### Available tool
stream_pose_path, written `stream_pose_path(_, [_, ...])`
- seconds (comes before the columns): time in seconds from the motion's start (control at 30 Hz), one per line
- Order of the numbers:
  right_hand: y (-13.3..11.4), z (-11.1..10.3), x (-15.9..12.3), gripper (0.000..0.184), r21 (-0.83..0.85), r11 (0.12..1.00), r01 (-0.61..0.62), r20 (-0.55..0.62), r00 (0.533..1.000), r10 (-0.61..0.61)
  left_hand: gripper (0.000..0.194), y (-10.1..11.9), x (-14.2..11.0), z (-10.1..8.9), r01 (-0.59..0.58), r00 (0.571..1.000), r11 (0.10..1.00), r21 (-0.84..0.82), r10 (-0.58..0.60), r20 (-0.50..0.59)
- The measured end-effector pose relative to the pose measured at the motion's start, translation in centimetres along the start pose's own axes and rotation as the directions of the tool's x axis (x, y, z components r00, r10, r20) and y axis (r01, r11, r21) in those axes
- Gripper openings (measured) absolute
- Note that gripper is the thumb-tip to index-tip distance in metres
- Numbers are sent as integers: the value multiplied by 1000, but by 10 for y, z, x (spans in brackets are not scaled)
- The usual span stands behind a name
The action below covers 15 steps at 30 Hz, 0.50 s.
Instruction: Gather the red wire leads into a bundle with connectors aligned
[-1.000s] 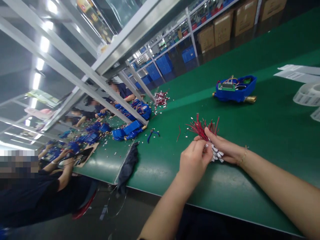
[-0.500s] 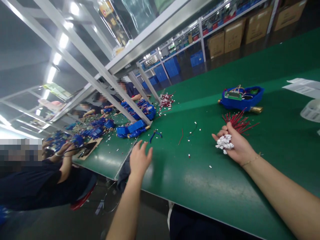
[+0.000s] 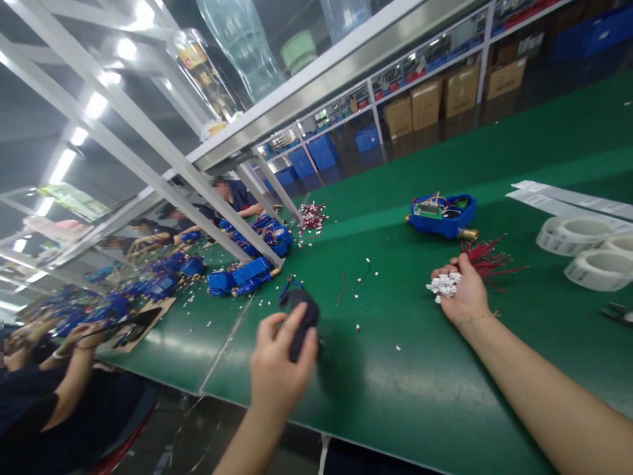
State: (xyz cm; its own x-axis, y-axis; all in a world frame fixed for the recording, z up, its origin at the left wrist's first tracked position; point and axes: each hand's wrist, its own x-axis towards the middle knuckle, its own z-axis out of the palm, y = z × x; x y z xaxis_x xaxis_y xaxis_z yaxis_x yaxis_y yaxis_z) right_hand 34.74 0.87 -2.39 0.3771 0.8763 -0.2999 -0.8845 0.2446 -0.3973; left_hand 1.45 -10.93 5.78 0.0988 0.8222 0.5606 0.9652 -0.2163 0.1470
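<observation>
My left hand (image 3: 281,363) is closed round a dark, soft-looking bundle of cloth (image 3: 304,330), held over the near part of the green table (image 3: 366,389). Motion blurs this bundle a little. Just behind it lies a pair of blue-handled pliers (image 3: 291,285), partly covered. In my right hand (image 3: 467,297) is a bundle of red wires (image 3: 487,260); their white connectors (image 3: 444,285) stick out past the thumb side, and the loose red ends fan out to the right. A blue housing with a circuit board and brass fittings (image 3: 442,216) sits on the table beyond this hand.
Label rolls (image 3: 573,234) and label strips (image 3: 568,198) lie at the right. Loose wires (image 3: 341,289) and small white connectors are scattered mid-table. A heap of red wires (image 3: 312,216) lies by the shelf post (image 3: 277,185). More blue housings (image 3: 242,276) and co-workers are at the left.
My left hand, empty before, has taken the dark cloth from the table's edge and lifted it rightward over the table. My right hand keeps the wire bundle. The view has swung right.
</observation>
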Motion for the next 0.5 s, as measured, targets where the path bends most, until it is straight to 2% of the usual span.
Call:
stream_pose_path(0.03, [-2,-1,2,33,10,1000,17,-24,1000,-17,48,32,-9,6,-160,981,986,-51,164,100])
stream_pose_path(0.07, [-4,-1,4,34,17,999,31,-46,998,-30,51,62,-17,15,-299,923,946,-129,321,212])
stream_pose_path(0.1, [-7,-2,6,34,22,999,42,-64,997,-41,54,87,-24,26,-413,833,887,-208,460,308])
stream_pose_path(0.13, [-10,-2,9,34,25,998,50,-79,996,-48,56,108,-29,38,-506,739,816,-280,578,346])
stream_pose_path(0.17, [-13,-3,11,34,28,998,55,-90,995,-52,58,125,-30,51,-550,675,771,-322,637,373])
stream_pose_path(0.2, [-16,-3,14,34,30,998,60,-98,994,-57,60,137,-27,65,-568,642,750,-338,661,387])
stream_pose_path(0.23, [-19,-3,16,35,33,997,65,-104,993,-61,61,147,-21,78,-572,645,751,-330,661,384])
stream_pose_path(0.4, [-28,0,21,41,45,993,111,-125,987,-105,57,175,37,142,-506,762,841,-194,541,356])
stream_pose_path(0.5, [-25,0,18,41,28,993,111,-131,986,-106,54,187,79,173,-377,842,918,-127,396,366])
